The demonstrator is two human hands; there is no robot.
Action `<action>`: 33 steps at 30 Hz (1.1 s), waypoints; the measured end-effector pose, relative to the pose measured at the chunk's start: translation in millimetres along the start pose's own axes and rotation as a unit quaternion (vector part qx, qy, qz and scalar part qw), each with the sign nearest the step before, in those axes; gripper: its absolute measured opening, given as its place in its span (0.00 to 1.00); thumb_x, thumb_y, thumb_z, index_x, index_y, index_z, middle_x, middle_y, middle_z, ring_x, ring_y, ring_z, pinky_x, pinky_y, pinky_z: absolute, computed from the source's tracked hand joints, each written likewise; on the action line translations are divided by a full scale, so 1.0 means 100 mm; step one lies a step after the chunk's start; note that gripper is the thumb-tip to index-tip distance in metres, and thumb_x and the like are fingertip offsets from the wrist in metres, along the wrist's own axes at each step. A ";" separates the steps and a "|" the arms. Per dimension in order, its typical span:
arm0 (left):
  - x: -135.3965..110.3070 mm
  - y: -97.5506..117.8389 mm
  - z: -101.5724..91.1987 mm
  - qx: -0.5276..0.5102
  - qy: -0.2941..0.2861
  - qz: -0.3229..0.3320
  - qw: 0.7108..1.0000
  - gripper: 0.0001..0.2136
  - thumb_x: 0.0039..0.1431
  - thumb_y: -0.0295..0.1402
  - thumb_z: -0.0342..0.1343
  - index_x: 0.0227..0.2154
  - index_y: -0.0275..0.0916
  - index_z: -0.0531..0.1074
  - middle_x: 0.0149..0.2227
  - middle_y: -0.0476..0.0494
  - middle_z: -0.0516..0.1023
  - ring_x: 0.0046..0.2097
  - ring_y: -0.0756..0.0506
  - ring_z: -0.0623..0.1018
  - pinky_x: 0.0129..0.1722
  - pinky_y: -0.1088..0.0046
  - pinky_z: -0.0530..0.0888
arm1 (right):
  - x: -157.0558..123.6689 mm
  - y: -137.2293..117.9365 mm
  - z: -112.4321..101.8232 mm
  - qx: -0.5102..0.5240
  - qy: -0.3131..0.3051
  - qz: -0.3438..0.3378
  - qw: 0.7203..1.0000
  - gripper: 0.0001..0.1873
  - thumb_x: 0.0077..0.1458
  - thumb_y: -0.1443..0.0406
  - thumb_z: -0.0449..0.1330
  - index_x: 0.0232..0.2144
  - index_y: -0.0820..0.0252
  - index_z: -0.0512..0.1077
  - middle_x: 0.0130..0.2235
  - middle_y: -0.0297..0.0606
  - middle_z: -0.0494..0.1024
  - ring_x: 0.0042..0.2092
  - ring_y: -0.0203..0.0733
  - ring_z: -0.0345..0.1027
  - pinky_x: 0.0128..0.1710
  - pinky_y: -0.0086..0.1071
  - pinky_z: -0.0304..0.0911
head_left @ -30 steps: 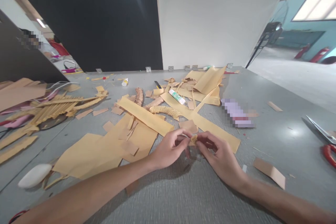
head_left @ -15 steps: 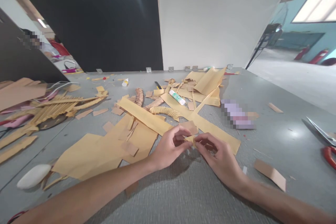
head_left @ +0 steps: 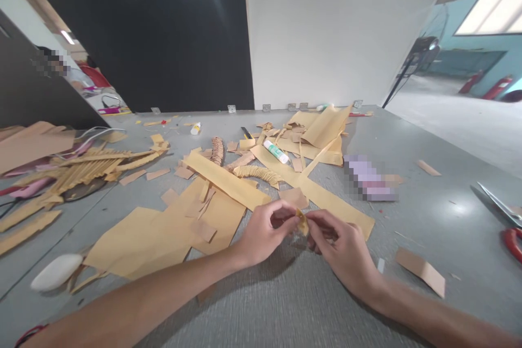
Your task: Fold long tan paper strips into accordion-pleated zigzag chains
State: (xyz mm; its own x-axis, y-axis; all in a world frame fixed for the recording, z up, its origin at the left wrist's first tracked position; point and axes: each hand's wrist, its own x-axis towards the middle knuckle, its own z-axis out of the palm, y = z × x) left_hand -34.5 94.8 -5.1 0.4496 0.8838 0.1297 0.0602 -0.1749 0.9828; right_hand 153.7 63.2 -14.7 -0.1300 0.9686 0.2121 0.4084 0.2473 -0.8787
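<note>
A small folded piece of tan paper (head_left: 302, 222) is pinched between both my hands just above the grey table (head_left: 285, 304). My left hand (head_left: 265, 231) grips it from the left with thumb and fingertips curled. My right hand (head_left: 340, 244) pinches it from the right, fingers bent. Directly behind my hands lie a long tan paper strip (head_left: 322, 198) and a small brown paper square (head_left: 294, 196). Large tan paper sheets (head_left: 155, 234) spread to the left of my left forearm.
A glue stick (head_left: 275, 150) and accordion-folded paper chains (head_left: 256, 173) lie mid-table among scraps. Another paper pile (head_left: 73, 168) sits at the left, a white oval object (head_left: 56, 271) near the left front, red-handled scissors (head_left: 509, 225) at the right edge, and a brown card (head_left: 422, 270) to my right.
Both hands stay together over the same spot. The small paper piece has been turned and now stands more upright between my fingertips.
</note>
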 end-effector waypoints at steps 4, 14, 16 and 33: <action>-0.01 0.00 0.04 0.041 0.011 0.003 0.999 0.10 0.67 0.39 0.55 0.38 0.38 0.75 0.35 0.44 0.79 0.37 0.46 0.78 0.38 0.72 0.75 | 0.01 0.02 0.02 -0.060 0.028 -0.025 0.998 0.06 0.62 0.66 0.56 0.40 0.54 0.72 0.29 0.32 0.80 0.27 0.38 0.73 0.31 0.31 0.69; -0.03 0.02 0.03 0.169 -0.022 0.078 0.982 0.06 0.64 0.29 0.57 0.43 0.39 0.74 0.40 0.45 0.79 0.39 0.48 0.78 0.40 0.73 0.74 | 0.06 -0.01 -0.04 -0.095 0.003 -0.051 0.994 0.13 0.59 0.70 0.56 0.42 0.54 0.78 0.29 0.29 0.78 0.28 0.36 0.67 0.30 0.28 0.62; -0.05 -0.04 0.03 0.206 -0.022 0.096 0.974 0.12 0.62 0.26 0.59 0.48 0.40 0.71 0.43 0.45 0.78 0.38 0.48 0.78 0.40 0.73 0.74 | 0.06 -0.01 -0.04 -0.065 0.009 -0.034 0.997 0.12 0.58 0.70 0.56 0.40 0.55 0.78 0.27 0.29 0.77 0.26 0.35 0.68 0.29 0.28 0.63; -0.11 -0.14 0.02 0.267 0.035 0.292 0.918 0.10 0.66 0.24 0.57 0.48 0.39 0.72 0.46 0.41 0.75 0.47 0.47 0.78 0.47 0.72 0.76 | 0.06 0.02 -0.08 0.101 -0.089 0.015 0.991 0.05 0.62 0.65 0.60 0.39 0.58 0.75 0.27 0.32 0.77 0.27 0.35 0.70 0.26 0.27 0.64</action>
State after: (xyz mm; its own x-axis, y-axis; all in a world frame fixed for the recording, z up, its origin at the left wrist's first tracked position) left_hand -38.3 86.6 -20.7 0.4870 0.5947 0.6396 0.2634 -0.7983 0.5417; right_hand 160.7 69.8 -12.0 -0.2857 0.9506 0.1213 0.2275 0.1902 -0.9550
